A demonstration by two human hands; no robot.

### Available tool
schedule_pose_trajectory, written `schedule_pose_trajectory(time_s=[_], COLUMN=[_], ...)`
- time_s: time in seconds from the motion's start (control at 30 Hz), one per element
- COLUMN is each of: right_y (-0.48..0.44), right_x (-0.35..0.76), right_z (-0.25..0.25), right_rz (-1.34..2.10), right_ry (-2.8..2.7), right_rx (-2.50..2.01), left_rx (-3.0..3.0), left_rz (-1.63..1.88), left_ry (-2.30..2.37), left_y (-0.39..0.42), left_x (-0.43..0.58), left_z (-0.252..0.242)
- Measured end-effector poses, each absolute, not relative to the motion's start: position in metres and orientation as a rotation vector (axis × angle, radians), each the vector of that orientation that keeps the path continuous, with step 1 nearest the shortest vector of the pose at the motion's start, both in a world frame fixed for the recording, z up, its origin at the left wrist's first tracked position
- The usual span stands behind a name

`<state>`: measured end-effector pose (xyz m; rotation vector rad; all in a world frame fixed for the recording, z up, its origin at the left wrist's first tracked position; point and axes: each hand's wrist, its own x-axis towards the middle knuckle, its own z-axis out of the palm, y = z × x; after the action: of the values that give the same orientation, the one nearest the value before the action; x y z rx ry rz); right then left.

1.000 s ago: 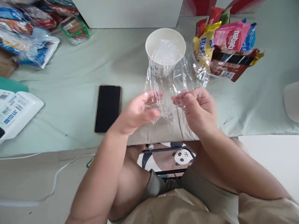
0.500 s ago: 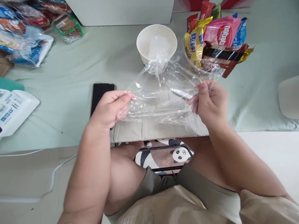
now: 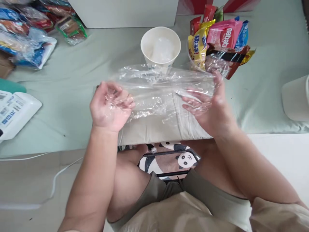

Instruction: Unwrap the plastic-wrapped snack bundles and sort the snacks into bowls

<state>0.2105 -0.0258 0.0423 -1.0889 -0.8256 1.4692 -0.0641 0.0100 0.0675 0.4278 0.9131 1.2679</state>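
A clear plastic film (image 3: 149,83), perhaps a bag, is stretched between my two hands just in front of a white paper bowl (image 3: 145,48). My left hand (image 3: 112,106) is turned palm up, its loosely curled fingers holding the film's left end, part of which lies over them. At the other end, my right hand (image 3: 207,106) holds the film with its fingers spread beneath it and its thumb up at the edge. Inside the bowl sits something whitish and translucent that I cannot make out. Under the film, near my right fingers, shows a thin pointed thing (image 3: 178,94).
To the bowl's right stands a clear container full of snack packets (image 3: 220,35). More wrapped packets (image 3: 26,32) lie at the back left, above a white labelled package (image 3: 19,112). A white box (image 3: 127,13) is behind, and a white bin (image 3: 295,98) stands far right.
Both hands have turned from pinching the film to palms up with fingers loosened under it. The film has come away from over the bowl's front rim. My left hand now covers the phone.
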Motion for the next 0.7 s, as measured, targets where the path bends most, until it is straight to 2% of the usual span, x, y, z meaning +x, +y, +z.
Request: schedule_pose_trajectory(time_s=[0.17,0.47,0.7], right_y=[-0.032,-0.021,-0.025], right_x=[0.198,0.22,0.221], right_z=[0.031,0.049,0.063], right_rz=[1.575,1.238,1.151], right_ry=[-0.877,-0.784,-0.788], right_rx=[-1.161,-1.225,-1.464], left_rx=[0.49,0.698,0.818], left_rz=[1.25,1.254,1.258], left_ry=[1.144,1.23,1.252], left_y=[0.009,0.004,-0.003], left_x=[-0.049,-0.068,-0.062], left_z=[0.059,0.062,0.06])
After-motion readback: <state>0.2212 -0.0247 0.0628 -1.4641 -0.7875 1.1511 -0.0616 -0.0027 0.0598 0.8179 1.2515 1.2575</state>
